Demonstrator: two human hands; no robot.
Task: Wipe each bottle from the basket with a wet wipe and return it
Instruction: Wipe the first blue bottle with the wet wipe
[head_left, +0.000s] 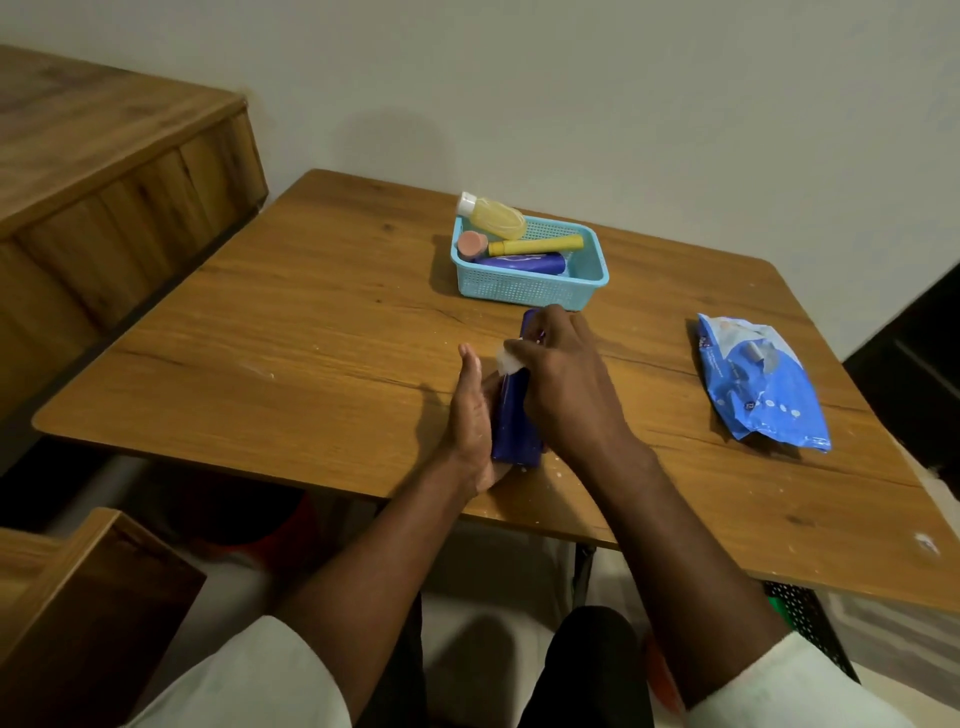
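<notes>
We see the dark blue bottle (514, 415) lying lengthwise over the near part of the desk (311, 332), cradled between both hands, its far end pointing toward the basket (530, 291). The left hand (470, 415) supports it from the side and beneath, thumb straight and fingers hidden under the bottle, so we cannot tell how tight that grip is. The right hand (561, 379) has its grip closed on a bunched white wet wipe (508, 360) and presses it against the upper half of the bottle. We judge that the wiping step is in hand for this 1 bottle. The basket, beyond the hands, holds another blue bottle (524, 263), a yellow tube (537, 245), a pink-capped item (472, 244) and a pale yellow bottle (491, 214) leaning over its far rim. The blue wipes packet (761, 384) lies well apart on the right. Next, we think, the bottle needs turning to reach its unwiped sides, then setting back in the basket.
</notes>
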